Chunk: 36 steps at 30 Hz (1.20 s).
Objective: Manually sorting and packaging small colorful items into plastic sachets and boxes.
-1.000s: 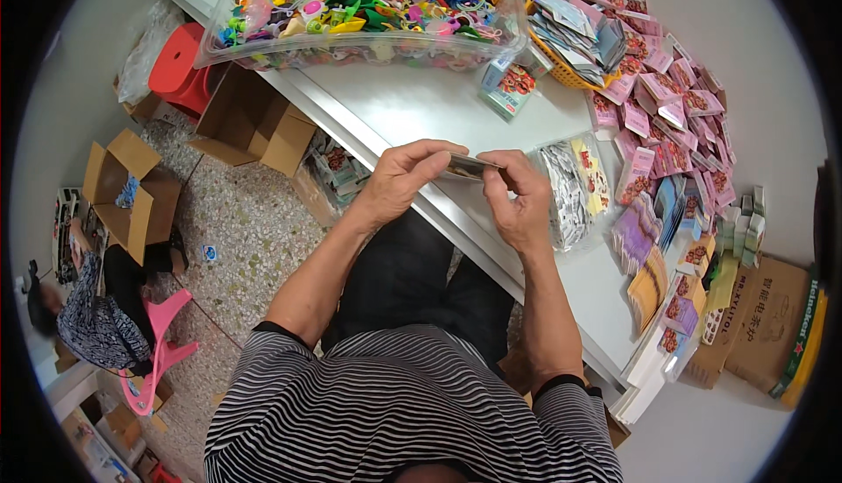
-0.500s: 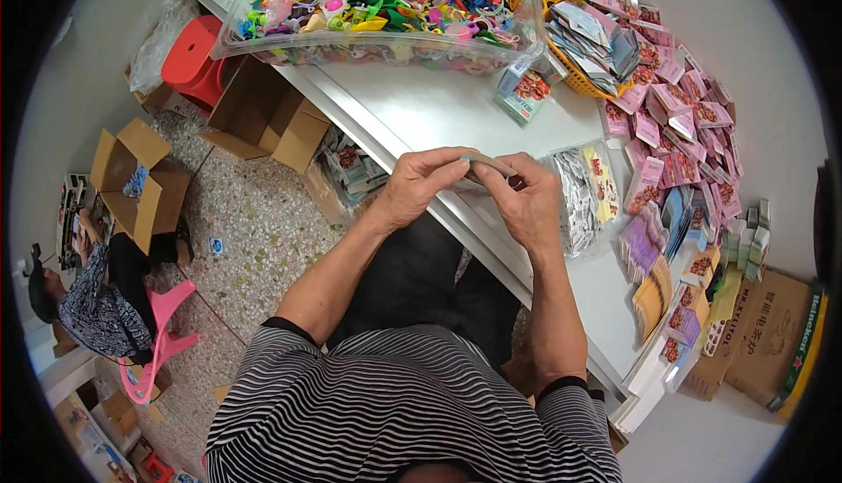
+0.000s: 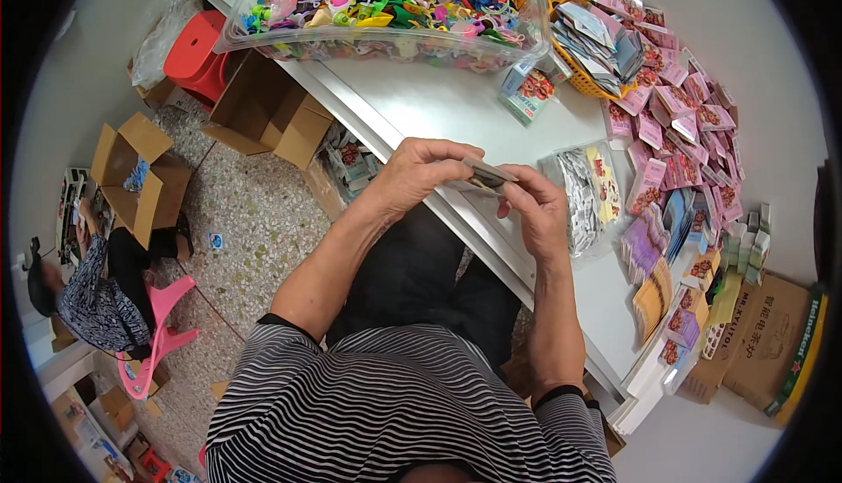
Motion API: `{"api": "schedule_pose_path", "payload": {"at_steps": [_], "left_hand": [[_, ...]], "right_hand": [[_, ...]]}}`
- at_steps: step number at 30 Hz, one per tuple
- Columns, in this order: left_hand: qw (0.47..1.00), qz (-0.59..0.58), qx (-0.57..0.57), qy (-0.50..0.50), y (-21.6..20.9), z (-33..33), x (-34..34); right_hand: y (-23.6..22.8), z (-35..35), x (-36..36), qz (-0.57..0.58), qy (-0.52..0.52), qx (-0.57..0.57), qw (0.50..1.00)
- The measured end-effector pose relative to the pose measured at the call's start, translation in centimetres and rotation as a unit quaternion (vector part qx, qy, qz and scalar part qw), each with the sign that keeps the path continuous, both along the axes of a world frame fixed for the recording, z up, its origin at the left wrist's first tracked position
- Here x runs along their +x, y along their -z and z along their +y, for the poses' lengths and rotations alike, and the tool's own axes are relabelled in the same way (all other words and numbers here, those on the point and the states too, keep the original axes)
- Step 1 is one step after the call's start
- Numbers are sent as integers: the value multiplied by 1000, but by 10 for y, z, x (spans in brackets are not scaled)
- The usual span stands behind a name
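Note:
Above the table's near edge, my two hands hold a small grey, flattened cardboard box [image 3: 489, 174] between them. My left hand [image 3: 405, 178] pinches its left end between thumb and fingers. At the other end is my right hand [image 3: 538, 211], its thumb and fingers closed on the box's lower right corner. A dark gap shows along the box's near side; its printed faces are turned from view. Just right of my right hand lies a clear plastic bag [image 3: 579, 198] of silver and yellow packets. A green-and-white printed box [image 3: 528, 93] stands beyond my hands.
A clear plastic tub [image 3: 386, 44] of colourful small toys stands at the back. An orange basket [image 3: 579, 66] holds flat packets, beside a heap of pink boxes [image 3: 675, 101]. Purple and orange flat cartons [image 3: 651, 303] fan out at right. Left, a person [image 3: 105, 299] sits near an open carton [image 3: 145, 189].
The box was bent into a curve and now looks straighter, with a gap showing on its near side. My right hand has shifted its grip slightly lower.

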<state>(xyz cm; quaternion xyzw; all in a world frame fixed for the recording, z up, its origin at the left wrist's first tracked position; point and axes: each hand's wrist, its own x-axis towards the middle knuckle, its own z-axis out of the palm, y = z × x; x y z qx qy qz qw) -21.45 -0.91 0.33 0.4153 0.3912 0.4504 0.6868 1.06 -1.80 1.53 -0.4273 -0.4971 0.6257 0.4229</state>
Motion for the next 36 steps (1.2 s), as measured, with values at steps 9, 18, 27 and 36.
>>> {"api": "schedule_pose_path", "payload": {"at_steps": [9, 18, 27, 36], "left_hand": [[1000, 0, -28, -9, 9, -4, 8], [976, 53, 203, -53, 35, 0, 6], [967, 93, 230, -50, 29, 12, 13], [977, 115, 179, -18, 17, 21, 14]], "right_hand": [[10, 4, -4, 31, 32, -58, 997], [28, 11, 5, -105, 34, 308, 945], [28, 17, 7, -100, 56, 238, 965], [25, 23, 7, -51, 52, 161, 984]]}}
